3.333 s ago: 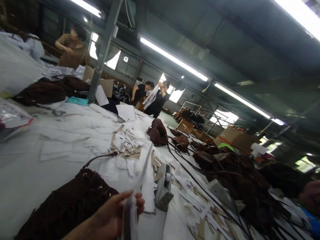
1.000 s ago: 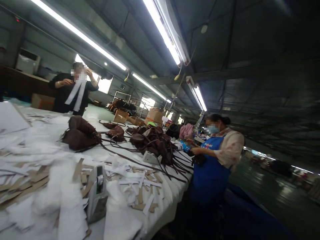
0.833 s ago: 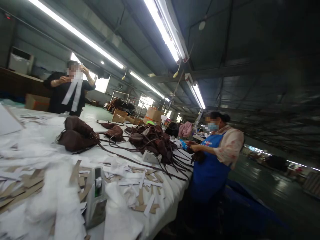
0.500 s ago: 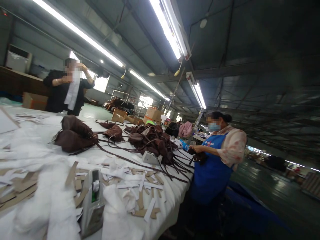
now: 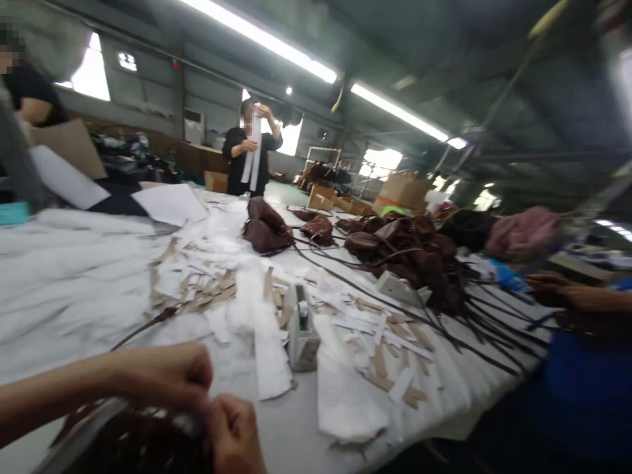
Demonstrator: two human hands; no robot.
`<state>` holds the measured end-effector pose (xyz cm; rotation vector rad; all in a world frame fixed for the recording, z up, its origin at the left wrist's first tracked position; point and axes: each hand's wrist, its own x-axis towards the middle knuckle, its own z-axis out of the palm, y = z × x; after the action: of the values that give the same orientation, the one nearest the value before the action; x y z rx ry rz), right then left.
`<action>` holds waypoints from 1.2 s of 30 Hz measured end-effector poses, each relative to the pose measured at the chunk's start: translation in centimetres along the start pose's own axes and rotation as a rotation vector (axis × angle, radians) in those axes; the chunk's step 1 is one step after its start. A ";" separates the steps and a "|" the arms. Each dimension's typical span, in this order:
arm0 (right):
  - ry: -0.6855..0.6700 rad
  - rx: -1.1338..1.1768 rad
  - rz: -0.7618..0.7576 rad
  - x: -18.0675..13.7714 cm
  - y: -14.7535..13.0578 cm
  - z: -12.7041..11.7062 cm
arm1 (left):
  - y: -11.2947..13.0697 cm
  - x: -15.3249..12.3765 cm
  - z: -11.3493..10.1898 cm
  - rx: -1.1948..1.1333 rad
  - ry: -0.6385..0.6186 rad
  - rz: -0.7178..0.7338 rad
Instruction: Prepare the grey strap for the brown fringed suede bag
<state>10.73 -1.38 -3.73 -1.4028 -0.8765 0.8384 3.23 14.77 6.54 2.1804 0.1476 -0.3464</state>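
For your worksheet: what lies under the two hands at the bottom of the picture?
Under the left hand and right hand lies a dark brown bag on the white table. The hands pinch something pale; blur and fingers hide what it is.

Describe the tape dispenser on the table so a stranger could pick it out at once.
Start at the long white-covered table strewn with paper and cardboard strips. Near its front edge, right of the person's two hands, the grey tape dispenser stands upright among the scraps. It is the only hard, blocky grey thing there; a paler one lies further back by the brown bags.
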 end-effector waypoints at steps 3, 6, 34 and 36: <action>0.058 0.104 0.021 0.4 1.5 -0.7 | -1.7 -0.7 -1.4 0.024 0.018 -0.101; 0.073 0.188 0.098 -0.1 3.0 -1.6 | -3.0 -0.1 -3.5 0.040 0.015 -0.088; -0.086 0.449 0.211 1.9 3.9 -1.2 | -3.7 3.9 -0.7 -0.113 -0.256 -0.196; -0.059 0.467 0.197 2.0 4.0 -1.1 | -3.1 4.5 -0.1 -0.078 -0.199 -0.158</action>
<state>12.67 -0.09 -7.71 -1.0650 -0.5424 1.1550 6.84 16.59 2.81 2.0488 0.2189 -0.6338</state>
